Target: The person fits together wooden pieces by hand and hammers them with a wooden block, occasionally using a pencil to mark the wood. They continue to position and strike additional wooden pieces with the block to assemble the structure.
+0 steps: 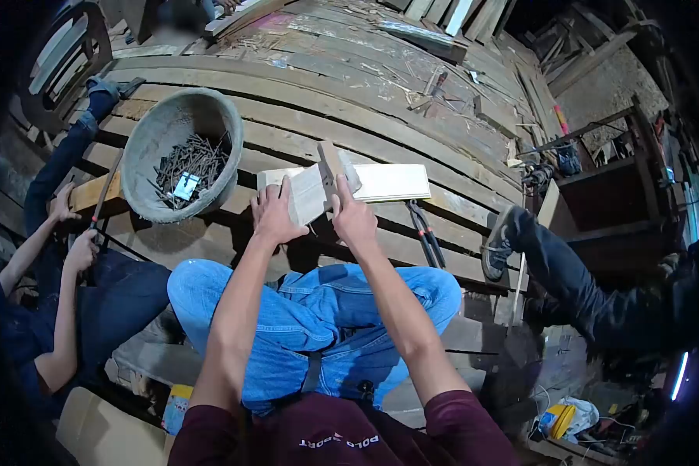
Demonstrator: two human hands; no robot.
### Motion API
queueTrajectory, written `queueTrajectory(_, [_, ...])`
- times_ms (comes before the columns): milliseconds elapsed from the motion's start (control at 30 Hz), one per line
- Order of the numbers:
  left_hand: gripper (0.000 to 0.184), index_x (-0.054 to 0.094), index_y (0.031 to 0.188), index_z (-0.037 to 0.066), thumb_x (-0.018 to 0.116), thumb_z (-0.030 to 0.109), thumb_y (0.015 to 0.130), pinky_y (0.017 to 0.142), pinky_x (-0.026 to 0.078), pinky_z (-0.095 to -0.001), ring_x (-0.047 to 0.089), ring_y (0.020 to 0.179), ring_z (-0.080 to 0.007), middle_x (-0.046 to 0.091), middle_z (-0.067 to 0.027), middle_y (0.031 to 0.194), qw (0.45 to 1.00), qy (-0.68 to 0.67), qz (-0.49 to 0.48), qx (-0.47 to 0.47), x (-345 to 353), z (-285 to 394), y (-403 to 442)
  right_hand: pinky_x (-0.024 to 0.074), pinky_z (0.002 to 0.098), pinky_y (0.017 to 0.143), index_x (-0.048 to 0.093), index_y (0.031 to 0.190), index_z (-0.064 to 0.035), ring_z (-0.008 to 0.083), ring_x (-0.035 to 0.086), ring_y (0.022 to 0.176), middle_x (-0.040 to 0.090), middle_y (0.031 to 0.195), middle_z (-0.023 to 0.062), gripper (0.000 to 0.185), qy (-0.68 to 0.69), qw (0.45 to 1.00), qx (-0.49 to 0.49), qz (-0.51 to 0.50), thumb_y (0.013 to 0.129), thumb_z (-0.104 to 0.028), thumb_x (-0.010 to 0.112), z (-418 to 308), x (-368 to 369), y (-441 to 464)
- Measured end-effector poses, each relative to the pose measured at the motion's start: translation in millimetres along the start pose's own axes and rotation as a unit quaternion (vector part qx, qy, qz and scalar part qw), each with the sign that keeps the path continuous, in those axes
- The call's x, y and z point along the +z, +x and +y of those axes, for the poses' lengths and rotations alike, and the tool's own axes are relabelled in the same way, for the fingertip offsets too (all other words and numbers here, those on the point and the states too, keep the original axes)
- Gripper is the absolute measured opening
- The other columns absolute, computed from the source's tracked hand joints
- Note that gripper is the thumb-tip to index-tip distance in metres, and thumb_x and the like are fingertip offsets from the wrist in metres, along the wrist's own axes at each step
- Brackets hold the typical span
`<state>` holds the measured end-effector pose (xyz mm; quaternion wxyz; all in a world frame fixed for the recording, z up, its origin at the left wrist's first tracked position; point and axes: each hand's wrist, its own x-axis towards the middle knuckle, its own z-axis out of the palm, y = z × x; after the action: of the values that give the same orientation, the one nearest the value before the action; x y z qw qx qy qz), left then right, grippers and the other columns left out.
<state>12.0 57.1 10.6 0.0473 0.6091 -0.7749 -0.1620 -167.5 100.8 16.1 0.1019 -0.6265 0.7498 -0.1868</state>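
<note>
My left hand (pixel 272 217) grips the left end of a pale wooden block (pixel 308 196), its fingers over the far side and its thumb along the near edge. My right hand (pixel 355 221) holds the right side of the same assembly, index finger stretched against a short upright wooden piece (pixel 331 161) that crosses the block. The fingers under this hand are partly hidden. Beneath and behind the block lies a light, smooth board (pixel 396 182), extending to the right. Close to my right hand, pincers (pixel 425 234) with red and black handles rest on the slats.
A grey bucket (pixel 138 159) with many nails and a small pale packet stands to the left. Beside it, another person's hands (pixel 81 250) hold a long tool near a timber block (pixel 101 196). Someone's shoe (pixel 499 245) is at the right. Wood scraps litter the slatted floor (pixel 349 85).
</note>
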Motion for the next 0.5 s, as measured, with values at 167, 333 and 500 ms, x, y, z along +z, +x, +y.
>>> queueTrajectory(167, [0.127, 0.024, 0.155, 0.008, 0.09, 0.046, 0.054, 0.113, 0.026, -0.057, 0.038, 0.133, -0.037, 0.045, -0.0199, 0.138, 1.0, -0.002, -0.006, 0.006, -4, 1, 1, 0.0541, 0.0562, 0.061, 0.037, 0.152, -0.0276, 0.0456, 0.068, 0.071, 0.066, 0.079, 0.0276, 0.057, -0.038, 0.997, -0.022, -0.06, 0.097, -0.035, 0.055, -19, -1, -24])
queueTrajectory(333, [0.129, 0.022, 0.156, 0.008, 0.09, 0.047, 0.053, 0.113, 0.025, -0.0577, 0.036, 0.135, -0.0381, 0.045, -0.0211, 0.139, 1.0, 0.005, -0.012, 0.006, -3, -1, 4, 0.0537, 0.0578, 0.063, 0.035, 0.152, -0.028, 0.0479, 0.067, 0.072, 0.067, 0.081, 0.0293, 0.058, -0.009, 0.998, 0.043, -0.035, 0.098, -0.034, 0.053, 9, -10, -2])
queueTrajectory(500, [0.13, 0.022, 0.156, 0.008, 0.091, 0.046, 0.052, 0.114, 0.024, -0.0573, 0.035, 0.136, -0.0392, 0.044, -0.0222, 0.14, 1.0, -0.005, -0.017, -0.004, -3, 1, 3, 0.0529, 0.06, 0.063, 0.032, 0.154, -0.0263, 0.0461, 0.068, 0.069, 0.065, 0.071, 0.0269, 0.06, -0.016, 0.999, 0.016, -0.028, 0.098, -0.034, 0.053, -7, 2, -21])
